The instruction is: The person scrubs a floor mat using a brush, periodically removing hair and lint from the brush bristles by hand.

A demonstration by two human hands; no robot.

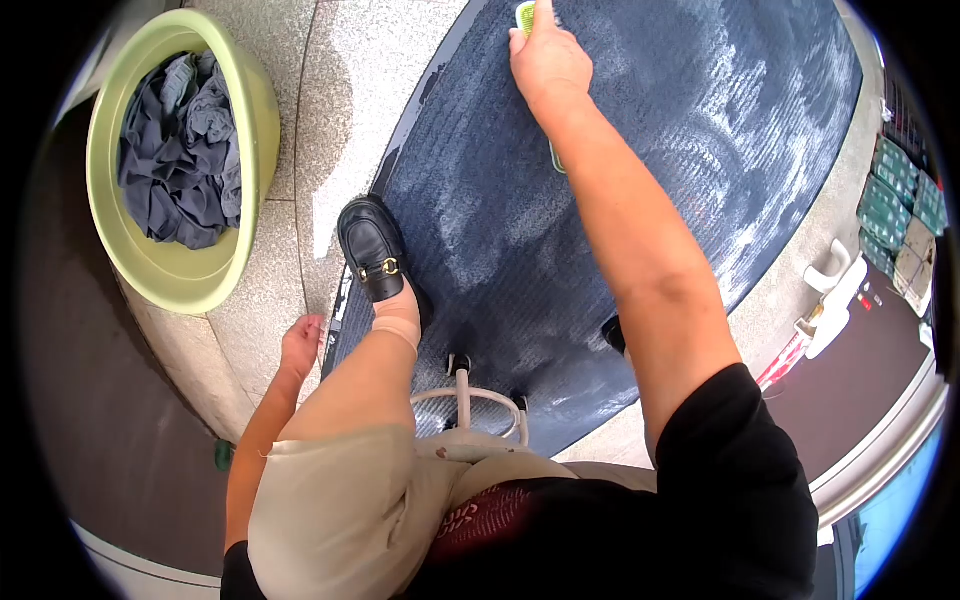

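My right hand (552, 62) is stretched forward to the top of the view, closed around a yellow-green brush (525, 16) that rests on a dark blue ribbed mat (480, 200). Part of the brush is hidden behind my hand and forearm. Whitish streaks, like suds, cover much of the mat. Down by my left leg hangs my left hand (301, 343), beside the mat's left edge. Its fingers are small and partly curled, and whether they hold anything cannot be made out.
A light green basin (263, 130) with dark wet-looking cloth (185, 150) stands at the upper left on stone paving. My black shoe (372, 245) is on the mat's left edge. Stool legs (463, 400) are below me. Green patterned bundles (888, 195) lie far right.
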